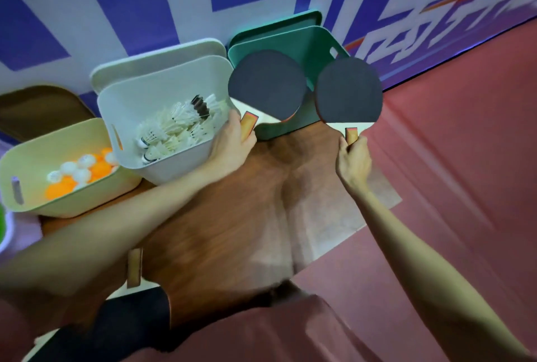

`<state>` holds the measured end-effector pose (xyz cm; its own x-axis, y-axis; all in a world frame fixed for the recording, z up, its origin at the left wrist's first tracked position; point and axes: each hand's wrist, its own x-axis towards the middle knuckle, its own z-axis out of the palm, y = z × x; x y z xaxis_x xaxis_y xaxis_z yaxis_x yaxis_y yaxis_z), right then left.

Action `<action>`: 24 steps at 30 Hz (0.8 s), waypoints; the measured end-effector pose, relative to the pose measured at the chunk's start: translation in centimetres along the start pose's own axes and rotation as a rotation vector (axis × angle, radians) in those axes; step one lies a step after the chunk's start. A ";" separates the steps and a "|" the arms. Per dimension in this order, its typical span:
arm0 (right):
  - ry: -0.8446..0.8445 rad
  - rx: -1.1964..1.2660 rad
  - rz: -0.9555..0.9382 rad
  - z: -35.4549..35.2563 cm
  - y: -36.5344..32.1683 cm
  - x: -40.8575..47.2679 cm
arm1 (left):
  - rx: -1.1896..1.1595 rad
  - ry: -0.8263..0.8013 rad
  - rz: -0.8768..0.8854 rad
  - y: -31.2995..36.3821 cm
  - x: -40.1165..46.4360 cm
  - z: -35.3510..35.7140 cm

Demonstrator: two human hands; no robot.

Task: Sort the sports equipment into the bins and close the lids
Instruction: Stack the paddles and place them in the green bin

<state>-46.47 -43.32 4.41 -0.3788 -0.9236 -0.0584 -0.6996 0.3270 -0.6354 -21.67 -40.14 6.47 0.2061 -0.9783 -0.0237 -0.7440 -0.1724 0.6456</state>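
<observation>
both paddles (pixel 267 85) show black rubber and wooden handles.

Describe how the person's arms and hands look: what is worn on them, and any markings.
Both forearms are bare, with no sleeves reaching the wrists. The left hand and right hand wear no gloves, and no rings, watch or markings show. A black band or cuff sits near the bottom edge, blurred.

- two paddles (pixel 267 84) (pixel 348 91): matt black rubber faces, pale wooden handles;
- three bins, yellow (pixel 87 135), white (pixel 162 88), green (pixel 308 42): smooth matt plastic;
- counter (pixel 232 216): brown wood grain, slight sheen;
- floor (pixel 465 158): matt red
</observation>
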 end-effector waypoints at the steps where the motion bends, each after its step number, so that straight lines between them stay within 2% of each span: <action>1: 0.001 0.012 -0.006 -0.1 -0.7 1.3 | 0.008 -0.005 -0.003 1.0 2.0 -0.6; 3: -0.005 0.032 -0.020 -0.3 -2.1 3.9 | 0.035 -0.024 -0.007 3.2 5.6 -1.4; 10: -0.084 0.024 -0.135 -0.2 -5.8 12.9 | 0.171 -0.239 -0.050 6.7 15.7 -0.2; 17: -0.173 -0.192 -0.348 -0.4 -7.4 20.2 | 0.183 -0.330 -0.150 5.7 20.4 5.2; 24: -0.264 -0.408 -0.482 -0.2 -8.5 24.2 | 0.181 -0.366 -0.255 4.1 22.4 9.5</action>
<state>-49.75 -68.41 8.54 0.1561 -0.9859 -0.0606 -0.9450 -0.1312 -0.2997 -26.13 -63.87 1.37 0.1828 -0.8730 -0.4522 -0.8044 -0.3972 0.4417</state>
